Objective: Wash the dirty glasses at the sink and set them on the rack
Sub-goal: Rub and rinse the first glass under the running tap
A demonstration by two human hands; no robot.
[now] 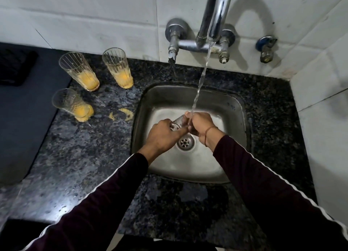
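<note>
Over the steel sink [231, 107] I hold one ribbed glass [177, 122] on its side between both hands. My left hand [163, 134] grips its lower end. My right hand [200, 124] closes around its upper end, where the water stream [199, 85] from the tap [216, 15] lands. Most of the glass is hidden by my fingers. Three dirty glasses with orange residue stand on the counter to the left: one at the back left [78, 71], one at the back right [117, 67], one nearer [71, 104].
Orange spill marks [125, 113] lie on the dark granite counter [84, 156] beside the sink. A dark mat [24, 119] covers the far left. The drain [185, 142] sits under my hands. White tiled walls close the back and right.
</note>
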